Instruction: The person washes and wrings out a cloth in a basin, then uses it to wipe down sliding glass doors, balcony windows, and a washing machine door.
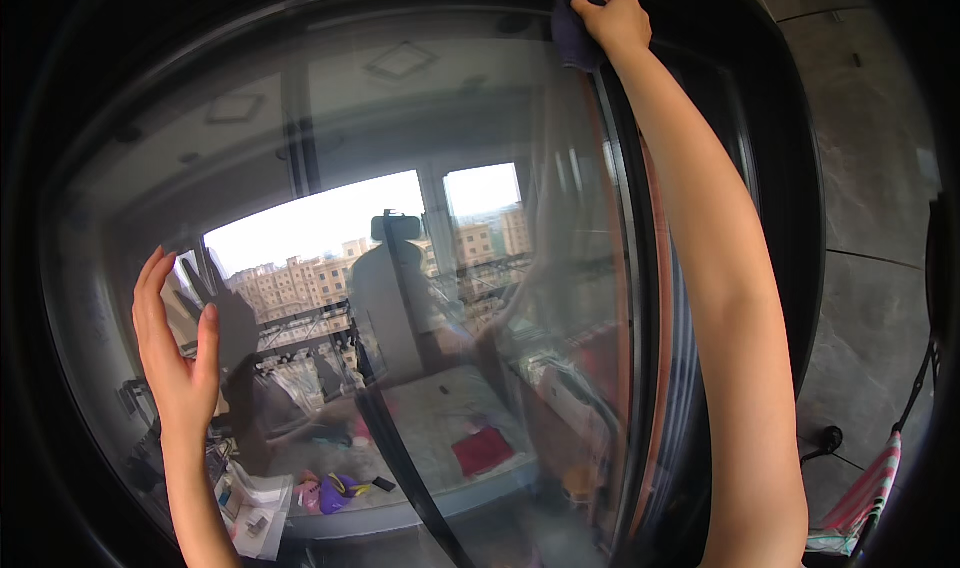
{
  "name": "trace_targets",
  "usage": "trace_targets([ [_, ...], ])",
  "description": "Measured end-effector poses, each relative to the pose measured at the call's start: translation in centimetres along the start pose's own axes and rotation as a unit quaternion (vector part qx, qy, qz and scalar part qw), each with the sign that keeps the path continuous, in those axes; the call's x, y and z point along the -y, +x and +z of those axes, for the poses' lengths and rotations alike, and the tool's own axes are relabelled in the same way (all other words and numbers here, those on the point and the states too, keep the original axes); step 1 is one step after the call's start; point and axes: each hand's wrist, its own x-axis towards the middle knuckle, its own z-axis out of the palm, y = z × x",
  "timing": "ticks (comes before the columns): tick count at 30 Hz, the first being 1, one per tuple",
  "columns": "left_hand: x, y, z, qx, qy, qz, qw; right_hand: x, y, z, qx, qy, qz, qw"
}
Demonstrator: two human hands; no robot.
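Observation:
My right hand [621,24] is raised to the upper right corner of a large glass pane [450,110]. It grips a dark purple cloth [571,39], which lies against the glass and the dark frame [628,215] there. My left hand [184,358] is held up before the pane's left side, fingers apart and holding nothing. Whether it touches the glass cannot be told. Its dark reflection shows just to the right of it. Reflected windows, buildings and a person's silhouette overlie the room seen through the pane.
Behind the glass is a bed [427,410] with a red cloth [481,450] and a purple bag [337,493] on it. Blue striped fabric [681,365] hangs beyond the frame. Grey wall tiles [862,193] line the right, with a pink striped cloth [862,485] below.

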Motion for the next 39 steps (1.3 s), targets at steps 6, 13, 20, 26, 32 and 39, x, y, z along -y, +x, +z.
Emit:
trace_targets([
  [6,-1.9,-2.3,-0.7,0.007,-0.046,0.020,0.999,-2.1,-6.1,-2.8,-0.008,0.024,-0.023,0.999],
  [13,-4.5,-4.3,0.7,0.009,-0.089,0.043,0.995,-6.5,-15.4,-6.4,0.002,0.084,-0.030,0.996],
  [20,-6.4,-6.8,1.4,0.041,-0.147,0.030,0.988,-11.3,-29.1,-11.8,0.071,0.076,0.019,0.994],
  [26,-7.8,-9.8,2.0,0.066,-0.199,0.002,0.978,-18.2,-44.5,-18.7,0.127,0.032,0.086,0.988],
  [32,-8.5,-12.6,2.1,0.056,-0.221,0.001,0.974,-20.0,-50.3,-22.5,0.173,-0.010,0.120,0.978],
  [39,-11.4,-19.0,1.5,0.092,-0.376,0.012,0.922,-21.7,-42.9,-22.8,0.149,0.054,0.065,0.985],
])
